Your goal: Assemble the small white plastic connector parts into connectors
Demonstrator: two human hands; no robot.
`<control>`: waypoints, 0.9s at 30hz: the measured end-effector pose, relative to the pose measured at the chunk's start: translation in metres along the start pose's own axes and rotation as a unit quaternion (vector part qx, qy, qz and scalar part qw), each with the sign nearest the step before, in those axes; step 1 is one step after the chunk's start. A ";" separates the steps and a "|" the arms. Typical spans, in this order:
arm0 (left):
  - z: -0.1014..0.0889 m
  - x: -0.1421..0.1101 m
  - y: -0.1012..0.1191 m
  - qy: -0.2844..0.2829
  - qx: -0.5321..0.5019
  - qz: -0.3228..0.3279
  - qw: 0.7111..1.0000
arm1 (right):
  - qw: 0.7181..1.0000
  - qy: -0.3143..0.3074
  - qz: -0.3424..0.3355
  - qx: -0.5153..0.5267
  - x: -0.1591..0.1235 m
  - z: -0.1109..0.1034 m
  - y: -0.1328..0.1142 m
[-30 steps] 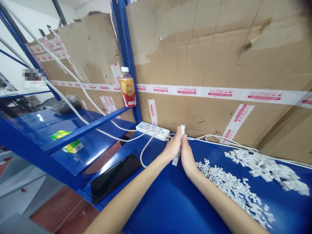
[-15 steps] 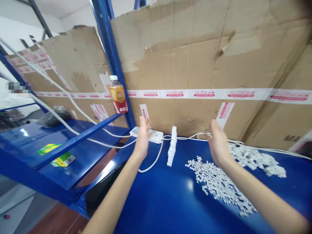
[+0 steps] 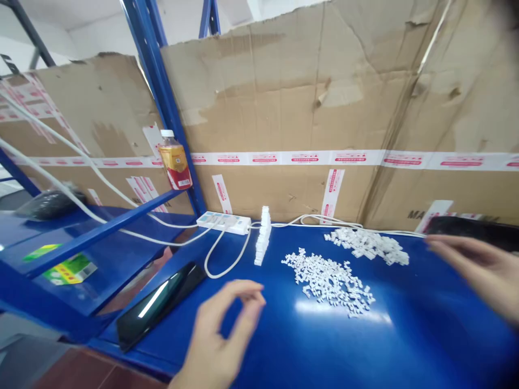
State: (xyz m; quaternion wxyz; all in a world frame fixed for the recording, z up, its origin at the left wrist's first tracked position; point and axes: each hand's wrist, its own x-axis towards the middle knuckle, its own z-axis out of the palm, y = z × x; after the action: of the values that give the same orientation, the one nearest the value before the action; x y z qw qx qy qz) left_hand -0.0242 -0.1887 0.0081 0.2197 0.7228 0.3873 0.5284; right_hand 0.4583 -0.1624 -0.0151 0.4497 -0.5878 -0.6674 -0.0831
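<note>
Apparently between steps: left hand (image 3: 223,335), fingers narrowly parted, inside the left edge of the bench (image 3: 287,351); right hand (image 3: 482,265), fingers too blurred to tell; white row (image 3: 263,236) near the back edge; lifting loose pieces (image 3: 330,283) would call for a pinch

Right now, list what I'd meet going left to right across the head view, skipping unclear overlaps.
Green-and-yellow box, bottle, power strip, row of white pieces, nearer pile of white pieces, right hand.

on the table (image 3: 287,346), the stack (image 3: 263,237) sits between power strip (image 3: 234,224) and nearer pile (image 3: 329,282).
</note>
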 end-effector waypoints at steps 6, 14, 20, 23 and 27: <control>0.086 -0.003 -0.007 -0.289 0.203 0.136 0.926 | 0.981 -0.105 -0.079 -0.142 -0.005 0.069 0.018; 0.141 0.018 -0.026 -0.344 0.230 0.222 0.883 | 0.976 -0.135 -0.107 -0.135 -0.016 0.084 0.030; 0.152 0.015 -0.043 -0.320 0.214 0.226 0.895 | 0.978 -0.107 -0.085 -0.157 -0.025 0.084 0.025; 0.157 0.012 -0.048 -0.276 0.180 0.233 0.915 | 0.978 -0.118 -0.091 -0.148 -0.027 0.087 0.032; 0.156 0.011 -0.049 -0.272 0.151 0.234 0.921 | 0.980 -0.122 -0.097 -0.122 -0.025 0.091 0.036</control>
State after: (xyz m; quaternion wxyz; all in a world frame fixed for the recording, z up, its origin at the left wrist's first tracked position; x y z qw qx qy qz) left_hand 0.1074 -0.1357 -0.0753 0.0744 0.9333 0.2078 0.2831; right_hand 0.4411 -0.1109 -0.1009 0.2799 -0.5761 -0.7560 -0.1351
